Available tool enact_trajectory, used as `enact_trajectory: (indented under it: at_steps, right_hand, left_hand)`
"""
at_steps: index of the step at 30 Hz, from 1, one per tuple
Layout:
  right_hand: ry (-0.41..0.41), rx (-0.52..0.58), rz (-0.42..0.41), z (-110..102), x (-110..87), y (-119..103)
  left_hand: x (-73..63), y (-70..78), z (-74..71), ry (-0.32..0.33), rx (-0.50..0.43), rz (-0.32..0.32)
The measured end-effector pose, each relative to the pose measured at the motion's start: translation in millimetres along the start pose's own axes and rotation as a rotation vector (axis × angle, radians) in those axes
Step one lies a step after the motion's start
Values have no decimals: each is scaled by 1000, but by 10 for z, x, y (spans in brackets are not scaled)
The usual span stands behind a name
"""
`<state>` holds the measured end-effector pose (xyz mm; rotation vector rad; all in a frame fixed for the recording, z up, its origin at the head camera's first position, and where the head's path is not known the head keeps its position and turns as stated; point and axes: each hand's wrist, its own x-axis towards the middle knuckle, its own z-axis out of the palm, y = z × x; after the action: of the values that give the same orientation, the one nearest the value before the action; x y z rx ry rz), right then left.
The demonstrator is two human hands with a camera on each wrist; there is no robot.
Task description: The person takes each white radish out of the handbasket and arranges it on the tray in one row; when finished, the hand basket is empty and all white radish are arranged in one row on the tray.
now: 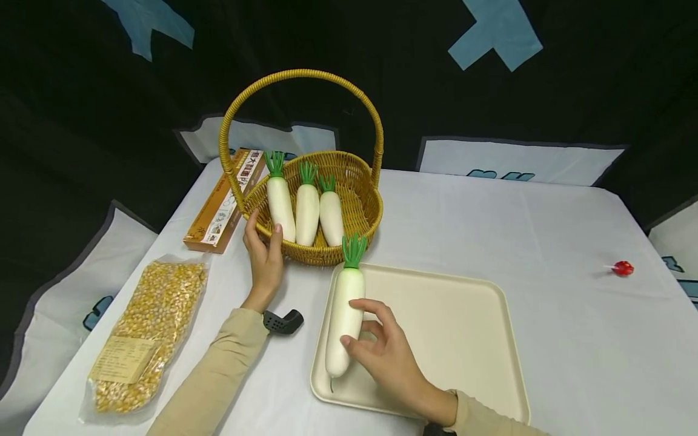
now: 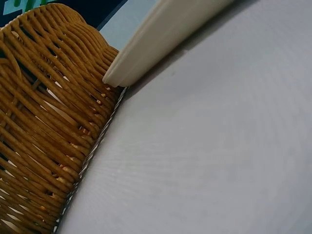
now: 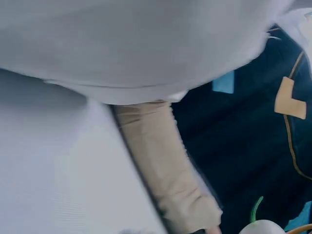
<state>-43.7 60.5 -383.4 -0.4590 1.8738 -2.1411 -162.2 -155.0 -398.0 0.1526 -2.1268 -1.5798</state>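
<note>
My right hand [image 1: 389, 357] pinches a white radish [image 1: 345, 321] with green leaves between thumb and fingers, over the left side of a beige tray [image 1: 436, 339]. The radish's leaves point away from me and overlap the basket's front rim in the head view. My left hand [image 1: 265, 260] touches the front left side of a wicker basket [image 1: 357, 188], its fingers and thumb extended at the rim. Three more white radishes [image 1: 307, 212] lean inside the basket, leaves up. The left wrist view shows the basket's woven wall [image 2: 48, 117] close to the tray's edge [image 2: 146, 44].
A bag of corn kernels [image 1: 147, 333] lies at the left, with an orange-brown box [image 1: 223, 206] beyond it beside the basket. A small red-wrapped item [image 1: 622, 268] lies far right. The basket's tall handle [image 1: 302, 74] arches above it. A dark curtain [image 1: 409, 72] hangs behind the table.
</note>
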Motion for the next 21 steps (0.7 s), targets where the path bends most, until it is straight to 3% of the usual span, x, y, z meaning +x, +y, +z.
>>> enact_trajectory:
  at_steps: [3,7,14,21]
  right_hand:
    - [-3,-45,22,32,-34,80]
    - [-7,-52,6,87,-87,165]
    - [39,-95,143,155,-122,254]
    - [28,-171,126,129,-94,284]
  left_hand:
    - [-42,138,-13,-7,-2,-5]
    - [-44,138,-12,-4,0,0]
    - [-42,140,-12,-3,2,9]
    - [-41,146,-3,0,4,4]
